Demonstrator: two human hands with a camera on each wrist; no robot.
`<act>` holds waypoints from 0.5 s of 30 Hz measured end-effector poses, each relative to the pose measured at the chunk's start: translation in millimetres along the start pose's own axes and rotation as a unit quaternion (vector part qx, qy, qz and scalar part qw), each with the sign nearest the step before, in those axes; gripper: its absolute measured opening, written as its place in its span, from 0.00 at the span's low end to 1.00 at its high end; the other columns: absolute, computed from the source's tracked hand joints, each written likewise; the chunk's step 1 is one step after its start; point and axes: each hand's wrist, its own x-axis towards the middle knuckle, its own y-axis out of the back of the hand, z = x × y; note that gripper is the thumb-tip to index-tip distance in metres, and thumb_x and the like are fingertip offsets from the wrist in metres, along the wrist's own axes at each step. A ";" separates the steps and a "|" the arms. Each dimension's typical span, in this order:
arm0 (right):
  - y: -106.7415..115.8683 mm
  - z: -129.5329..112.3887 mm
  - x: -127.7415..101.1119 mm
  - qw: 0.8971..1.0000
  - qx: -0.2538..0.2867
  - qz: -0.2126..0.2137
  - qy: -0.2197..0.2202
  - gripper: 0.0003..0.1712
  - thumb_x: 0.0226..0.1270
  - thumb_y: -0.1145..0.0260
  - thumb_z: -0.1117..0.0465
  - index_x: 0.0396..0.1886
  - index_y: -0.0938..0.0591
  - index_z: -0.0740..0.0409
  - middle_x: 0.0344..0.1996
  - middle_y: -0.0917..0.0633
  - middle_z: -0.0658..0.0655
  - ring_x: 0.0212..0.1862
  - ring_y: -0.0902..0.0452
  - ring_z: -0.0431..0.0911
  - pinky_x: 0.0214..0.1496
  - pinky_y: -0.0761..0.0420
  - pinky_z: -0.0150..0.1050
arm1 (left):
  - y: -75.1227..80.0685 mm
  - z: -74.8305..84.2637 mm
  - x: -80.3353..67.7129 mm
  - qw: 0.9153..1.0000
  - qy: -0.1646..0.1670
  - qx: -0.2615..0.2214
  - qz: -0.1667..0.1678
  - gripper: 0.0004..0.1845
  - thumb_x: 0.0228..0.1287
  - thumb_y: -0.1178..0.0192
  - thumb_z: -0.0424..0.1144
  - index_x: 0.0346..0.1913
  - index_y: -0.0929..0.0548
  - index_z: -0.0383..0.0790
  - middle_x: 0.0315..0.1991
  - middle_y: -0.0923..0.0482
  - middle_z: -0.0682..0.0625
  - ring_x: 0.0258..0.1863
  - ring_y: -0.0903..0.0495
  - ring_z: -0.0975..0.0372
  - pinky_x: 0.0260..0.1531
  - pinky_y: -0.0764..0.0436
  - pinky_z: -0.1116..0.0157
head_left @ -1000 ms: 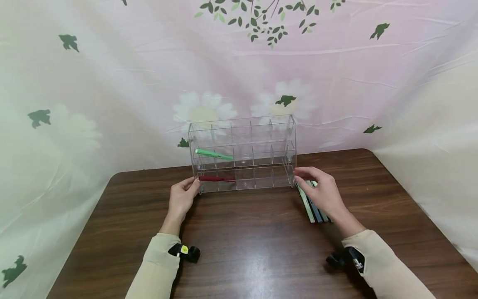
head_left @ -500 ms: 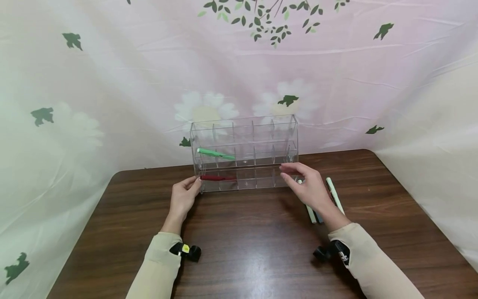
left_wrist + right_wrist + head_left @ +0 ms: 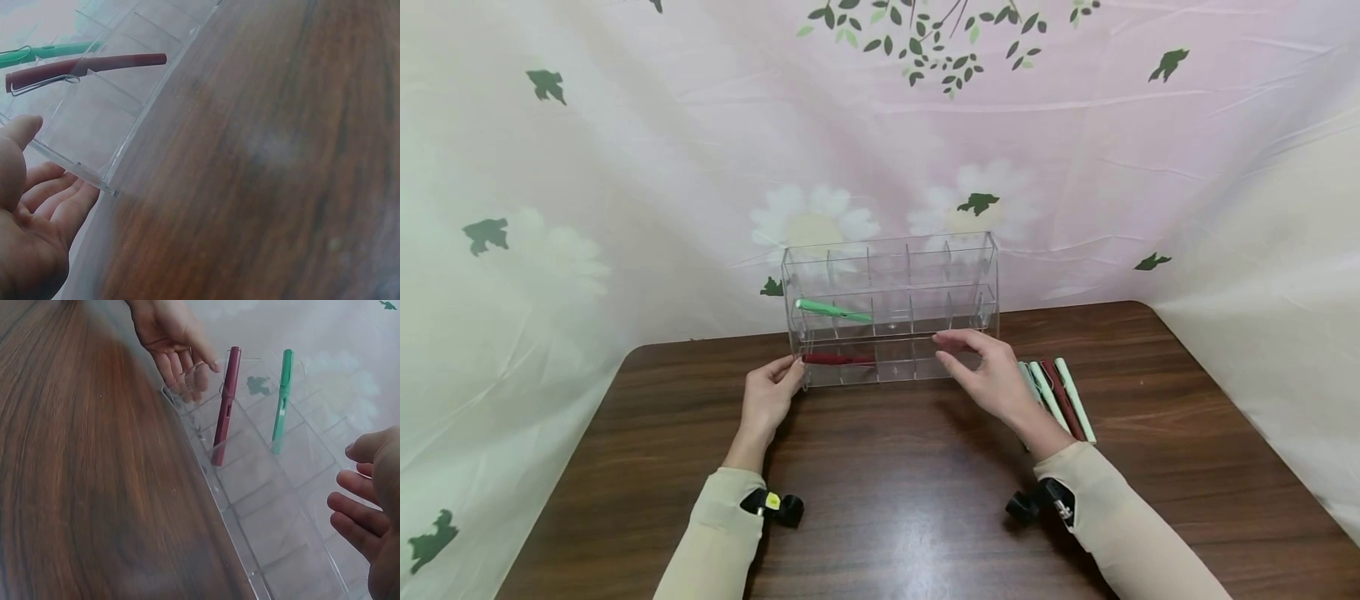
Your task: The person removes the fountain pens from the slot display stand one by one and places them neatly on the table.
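Clear acrylic organiser (image 3: 891, 308), three stepped tiers of small compartments, standing upright near the back of the wooden bench (image 3: 880, 492) against a flower-printed cloth backdrop (image 3: 625, 167). Left hand (image 3: 767, 398): fingers relaxed and nearly straight, resting against the organiser's lower left corner, apparently to steady it; it grips nothing. Right hand (image 3: 981, 371): released, fingers loosely extended in front of the lowest tier toward its right half, holding nothing; whether the fingertips touch the acrylic cannot be told. Green pen (image 3: 832, 310): lying in the middle tier at the left. Dark red pen (image 3: 837, 358): lying in the lowest tier just below it. Loose pens (image 3: 1060, 398): a row side by side on the bench just right of the right hand, within its easy reach
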 end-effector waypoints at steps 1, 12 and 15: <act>-1.7 -1.1 0.9 1.000 0.002 0.001 0.003 0.16 0.71 0.24 0.65 0.57 0.10 0.58 0.52 0.06 0.56 0.55 0.10 0.53 0.57 0.13 0.57 | 0.0 -0.1 0.2 1.000 0.000 -0.002 0.000 0.27 0.83 0.41 0.40 0.75 0.25 0.26 0.67 0.19 0.29 0.66 0.16 0.43 0.55 0.12 0.71; -24.4 -7.0 7.6 0.999 0.028 -0.008 0.013 0.16 0.71 0.24 0.66 0.57 0.10 0.58 0.52 0.06 0.57 0.55 0.09 0.54 0.58 0.12 0.57 | -0.8 -1.1 1.6 1.000 -0.005 -0.005 0.004 0.26 0.83 0.40 0.39 0.74 0.25 0.25 0.67 0.19 0.28 0.65 0.16 0.42 0.49 0.14 0.77; -31.7 -9.1 9.6 0.999 0.032 -0.011 0.019 0.16 0.71 0.23 0.66 0.57 0.10 0.58 0.52 0.06 0.56 0.55 0.09 0.54 0.60 0.12 0.56 | -0.8 -1.3 1.4 1.000 -0.002 -0.006 0.003 0.26 0.83 0.41 0.38 0.74 0.25 0.25 0.67 0.19 0.28 0.66 0.16 0.43 0.49 0.14 0.78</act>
